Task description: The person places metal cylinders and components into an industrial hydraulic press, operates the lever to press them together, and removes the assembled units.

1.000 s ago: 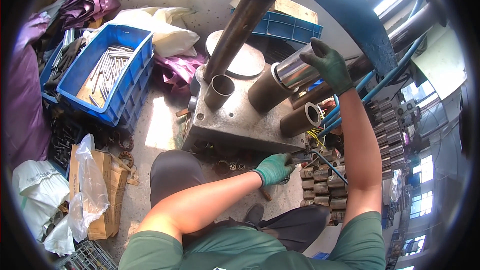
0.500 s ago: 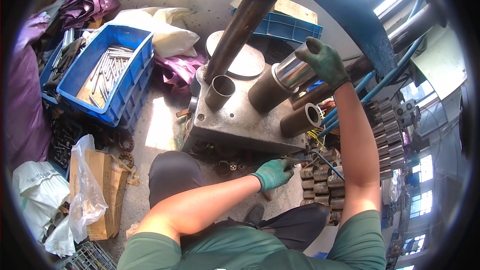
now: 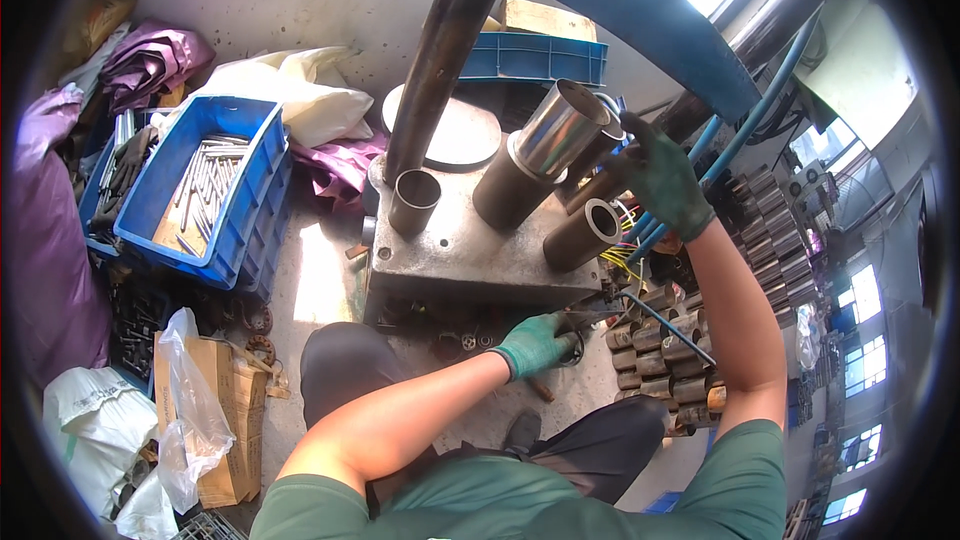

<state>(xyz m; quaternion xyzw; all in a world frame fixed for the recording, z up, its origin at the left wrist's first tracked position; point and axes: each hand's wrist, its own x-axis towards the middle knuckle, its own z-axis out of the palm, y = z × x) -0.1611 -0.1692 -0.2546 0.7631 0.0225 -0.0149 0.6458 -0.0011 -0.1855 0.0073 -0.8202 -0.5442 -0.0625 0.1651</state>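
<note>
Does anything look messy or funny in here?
A bit messy: the metal rods in the blue crate lie jumbled, pointing different ways, and a crumpled clear plastic bag drapes over the cardboard box. Nothing on the metal block looks clearly spilled or broken.

Shirt (image 3: pixel 520 505) at 6 o'clock: dark green, short sleeves, plain hems. Left sleeve (image 3: pixel 310 505) at 7, right sleeve (image 3: pixel 740 465) between 4 and 5. Arms bare from hems to glove cuffs. Left glove (image 3: pixel 534 346), 5 o'clock near centre — bright teal-green back, darker fingers. Right glove (image 3: pixel 664 180), between 2 and 3 — darker green, fingers near black, blurred. Trousers (image 3: pixel 605 450) dark grey-black, shoe (image 3: pixel 523 431) near 6, dark too.
</note>
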